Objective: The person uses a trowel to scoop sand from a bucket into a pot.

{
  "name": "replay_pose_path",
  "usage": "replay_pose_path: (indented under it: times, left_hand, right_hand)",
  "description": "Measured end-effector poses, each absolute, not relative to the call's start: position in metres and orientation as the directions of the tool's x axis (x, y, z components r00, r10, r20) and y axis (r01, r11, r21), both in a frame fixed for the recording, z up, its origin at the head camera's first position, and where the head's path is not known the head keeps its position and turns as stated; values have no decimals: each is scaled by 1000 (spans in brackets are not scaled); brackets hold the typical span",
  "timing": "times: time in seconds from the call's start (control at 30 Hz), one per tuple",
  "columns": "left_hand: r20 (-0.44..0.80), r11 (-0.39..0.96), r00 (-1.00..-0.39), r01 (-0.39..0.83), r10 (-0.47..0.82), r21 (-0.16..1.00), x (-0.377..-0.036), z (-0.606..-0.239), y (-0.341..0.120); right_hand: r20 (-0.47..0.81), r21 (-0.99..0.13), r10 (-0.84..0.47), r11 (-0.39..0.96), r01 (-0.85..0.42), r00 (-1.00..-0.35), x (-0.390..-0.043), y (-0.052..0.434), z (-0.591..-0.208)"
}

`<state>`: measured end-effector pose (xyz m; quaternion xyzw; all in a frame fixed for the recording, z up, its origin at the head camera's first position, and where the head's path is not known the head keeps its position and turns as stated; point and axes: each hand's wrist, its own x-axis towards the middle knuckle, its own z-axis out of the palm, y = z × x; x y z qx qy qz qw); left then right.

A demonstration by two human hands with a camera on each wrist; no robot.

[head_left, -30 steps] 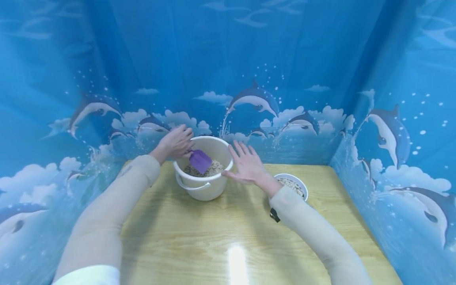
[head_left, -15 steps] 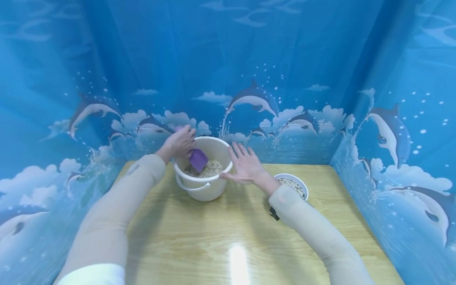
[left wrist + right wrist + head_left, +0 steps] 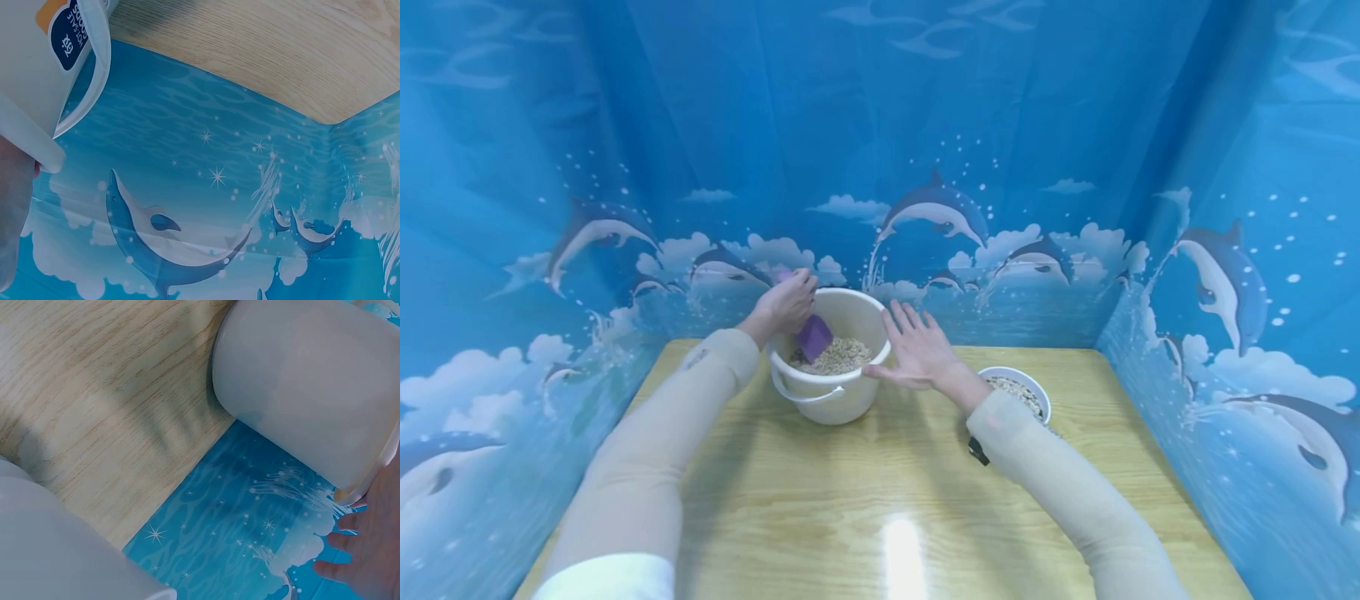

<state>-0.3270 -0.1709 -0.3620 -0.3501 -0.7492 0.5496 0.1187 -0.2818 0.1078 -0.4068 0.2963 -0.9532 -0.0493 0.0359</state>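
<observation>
My left hand (image 3: 787,305) grips a purple scoop (image 3: 814,337) over the left side of a white bucket (image 3: 842,408). The scoop's blade points down into the bucket, its tip at the pale grain-like flakes (image 3: 844,354) inside. Part of the scoop's handle is hidden by the fingers. My right hand (image 3: 919,348) lies flat with fingers spread at the bucket's right rim, thumb over the front edge. In the right wrist view its fingers (image 3: 344,540) show beside the rim. The left wrist view catches the bucket's wall and its hanging handle (image 3: 103,69).
A white bowl (image 3: 1043,400) of similar flakes stands to the right, partly behind my right forearm. The wooden tabletop (image 3: 820,500) ends at blue dolphin-printed curtains (image 3: 1000,100) on the back and both sides.
My left hand and the scoop have shifted slightly right and down, the blade sinking nearer the flakes and turning steeper. My right hand and the bucket have stayed nearly still.
</observation>
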Motion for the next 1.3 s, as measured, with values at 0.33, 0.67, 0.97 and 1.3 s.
replay_pose_path:
  times: [0.33,0.67,0.97,1.3]
  left_hand:
    - [-220,141,-728,399,649,-906,-330,-363,-170]
    - [-243,107,-717,405,653,-908,-331,-367,-170]
    - [-245,133,-690,445,681,-886,-333,-371,-171]
    - [-239,210,-679,508,695,-835,-335,-377,-167]
  right_hand:
    - [40,94,-558,828,-553,-829,-283,107,-409]
    - [30,89,-553,831,-549,-833,-282,106,-408]
    - [38,93,-555,830,-550,-831,-282,106,-408]
    - [35,76,-556,830,-552,-831,-282,106,-408]
